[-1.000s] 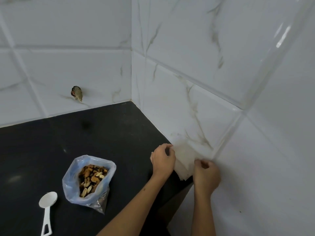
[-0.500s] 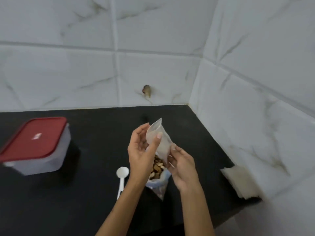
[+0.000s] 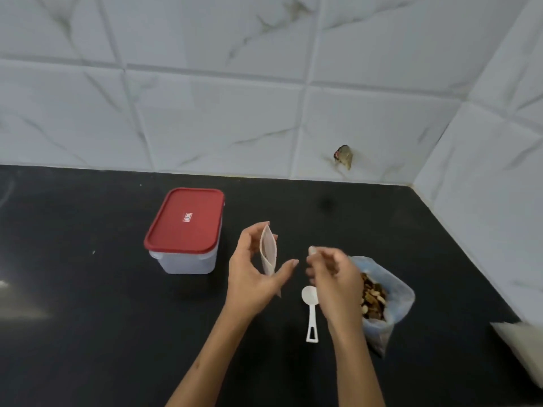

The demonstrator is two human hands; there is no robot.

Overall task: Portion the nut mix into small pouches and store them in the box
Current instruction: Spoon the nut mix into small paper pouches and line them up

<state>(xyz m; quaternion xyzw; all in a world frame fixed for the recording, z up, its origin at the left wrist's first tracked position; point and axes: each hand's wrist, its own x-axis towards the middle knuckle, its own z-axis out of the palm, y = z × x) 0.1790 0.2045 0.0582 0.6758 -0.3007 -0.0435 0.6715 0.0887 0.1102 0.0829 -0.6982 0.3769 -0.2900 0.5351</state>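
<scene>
Right hand has let go, now loosely curled over the white plastic spoon; left hand alone grips the small translucent pouch.

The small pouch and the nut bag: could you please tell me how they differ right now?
The small pouch is held upright in the left hand, off the counter; the nut bag sits on the counter. The small pouch looks empty and whitish; the nut bag is bluish and holds mixed nuts. The small pouch is far smaller. Both are open-topped plastic.
</scene>
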